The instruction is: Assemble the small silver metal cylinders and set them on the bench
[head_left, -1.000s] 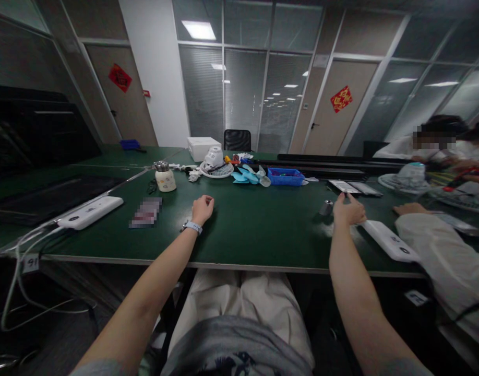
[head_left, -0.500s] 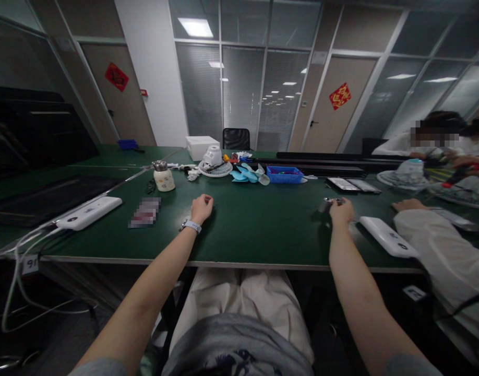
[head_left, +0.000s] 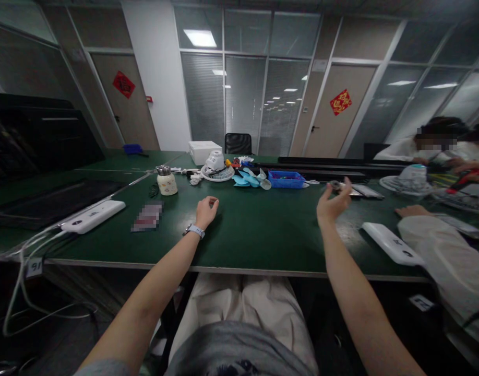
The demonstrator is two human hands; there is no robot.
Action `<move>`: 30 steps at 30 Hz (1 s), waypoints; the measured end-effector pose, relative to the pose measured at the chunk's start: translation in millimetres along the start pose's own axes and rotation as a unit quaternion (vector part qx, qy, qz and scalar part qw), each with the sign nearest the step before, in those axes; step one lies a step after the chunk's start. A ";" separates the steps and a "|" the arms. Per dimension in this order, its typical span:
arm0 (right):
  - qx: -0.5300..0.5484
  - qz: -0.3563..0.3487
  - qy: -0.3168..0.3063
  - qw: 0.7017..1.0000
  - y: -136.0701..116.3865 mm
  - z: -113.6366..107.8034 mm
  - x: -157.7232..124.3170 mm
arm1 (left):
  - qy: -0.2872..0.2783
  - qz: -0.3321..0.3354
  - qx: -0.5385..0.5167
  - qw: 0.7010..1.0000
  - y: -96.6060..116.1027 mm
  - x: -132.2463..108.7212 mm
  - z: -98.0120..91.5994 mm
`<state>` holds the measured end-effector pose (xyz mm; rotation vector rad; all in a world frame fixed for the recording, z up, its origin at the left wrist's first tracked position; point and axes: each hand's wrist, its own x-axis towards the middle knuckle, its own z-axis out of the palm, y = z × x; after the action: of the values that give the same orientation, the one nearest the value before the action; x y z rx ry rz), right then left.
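My right hand (head_left: 332,202) is raised above the green table (head_left: 255,230) and pinches a small silver metal cylinder (head_left: 335,185) between its fingertips. My left hand (head_left: 206,210) rests on the table as a loose fist, a watch on its wrist; what it holds, if anything, is hidden. Further back lie a white fan motor on its grille (head_left: 216,166), light blue fan blades (head_left: 249,178) and a blue tray (head_left: 285,179).
White power strips lie at the left (head_left: 93,216) and right (head_left: 392,243). A cream flask (head_left: 167,180) stands back left, two phones (head_left: 362,191) back right. A co-worker's white sleeve (head_left: 439,245) rests on the table at the right; more people work behind.
My right hand closed on the silver cylinder that stood on the table and lifted it up and slightly left. My left hand stayed put.
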<state>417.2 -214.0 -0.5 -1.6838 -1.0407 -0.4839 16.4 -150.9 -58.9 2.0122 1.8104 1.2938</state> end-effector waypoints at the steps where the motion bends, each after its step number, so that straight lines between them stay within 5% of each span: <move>1: 0.041 -0.037 -0.008 0.998 -20.8 6.2 -10.3 | 0.003 0.017 -0.008 1.000 4.2 -1.1 0.6; 5: 0.203 -0.217 -0.212 0.931 -92.9 45.9 -70.2 | -0.006 0.088 -0.057 0.994 24.2 -10.4 1.9; 9: 0.285 -0.259 -0.346 0.855 -130.4 74.6 -119.7 | -0.037 0.164 -0.074 0.983 39.3 -18.2 4.9; 14: 0.310 -0.216 -0.363 0.852 -138.3 86.7 -136.4 | -0.064 0.171 -0.103 0.978 49.0 -15.0 11.6; 22: 0.388 -0.087 -0.410 0.821 -128.5 99.8 -136.3 | -0.096 0.070 -0.174 0.977 62.6 -13.2 4.2; 30: 0.436 0.044 -0.483 0.758 -130.8 108.3 -137.4 | 0.015 0.054 -0.188 0.981 49.0 -5.4 -1.9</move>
<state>216.7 -160.6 -68.7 -1.0184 -1.5452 0.9635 52.1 -169.3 -30.3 1.9093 1.3528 1.5655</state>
